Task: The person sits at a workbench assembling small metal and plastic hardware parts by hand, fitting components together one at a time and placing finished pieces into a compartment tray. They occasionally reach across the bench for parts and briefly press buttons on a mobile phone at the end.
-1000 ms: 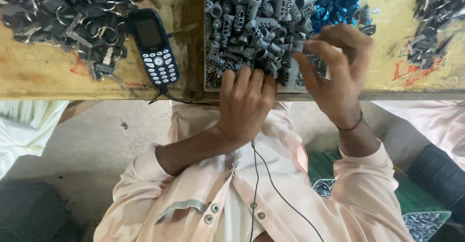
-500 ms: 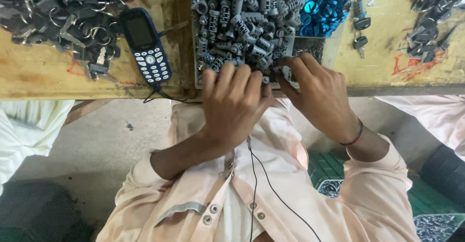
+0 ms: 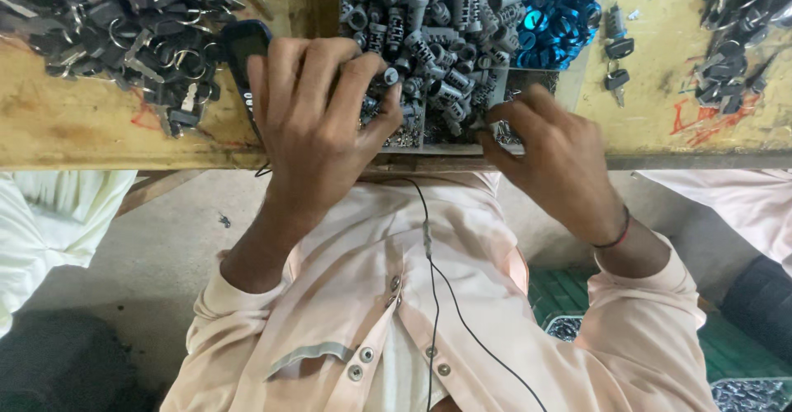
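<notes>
Cylinders (image 3: 429,45), small grey metal barrels, lie heaped at upper centre of the frame; they look stiff, light and smooth, best pinched across the body. Left hand (image 3: 318,119) pinches one at the heap's edge; right hand (image 3: 561,160) curls loosely, holding nothing visible. Blue rings (image 3: 561,12) lie beside them.

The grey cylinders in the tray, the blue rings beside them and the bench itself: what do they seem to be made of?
Grey cylinders: probably cast metal, dull matte grey with slotted sides, though moulded plastic can't be ruled out.
Blue rings: likely coloured metal, since they shine brightly; glossy plastic is possible.
Bench: wood, bare yellowish board with grain, stains and red marks.
</notes>
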A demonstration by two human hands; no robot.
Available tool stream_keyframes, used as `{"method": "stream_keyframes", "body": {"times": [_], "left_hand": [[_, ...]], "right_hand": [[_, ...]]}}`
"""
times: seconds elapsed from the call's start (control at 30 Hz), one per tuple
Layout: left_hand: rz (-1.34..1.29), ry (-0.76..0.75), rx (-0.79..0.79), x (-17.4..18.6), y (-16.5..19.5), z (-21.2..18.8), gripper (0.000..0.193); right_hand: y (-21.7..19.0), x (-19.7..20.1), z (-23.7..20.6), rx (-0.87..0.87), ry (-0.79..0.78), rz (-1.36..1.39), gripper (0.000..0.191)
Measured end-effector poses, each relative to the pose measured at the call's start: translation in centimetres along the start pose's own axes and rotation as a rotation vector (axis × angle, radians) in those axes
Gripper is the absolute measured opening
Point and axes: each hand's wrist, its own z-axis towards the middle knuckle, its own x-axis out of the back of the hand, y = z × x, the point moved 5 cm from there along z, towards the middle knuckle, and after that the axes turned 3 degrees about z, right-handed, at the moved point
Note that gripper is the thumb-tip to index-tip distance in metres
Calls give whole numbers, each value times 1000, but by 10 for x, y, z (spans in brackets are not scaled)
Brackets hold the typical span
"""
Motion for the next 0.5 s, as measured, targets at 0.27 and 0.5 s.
{"method": "stream_keyframes", "body": {"times": [0.27, 0.5], "left_hand": [[-136, 55, 43, 4, -11, -14, 46], [-364, 306, 157, 10, -15, -61, 38]], "right_hand": [[-2, 23, 17, -1, 157, 200, 26], [57, 111, 6, -117, 523, 12, 18]]}}
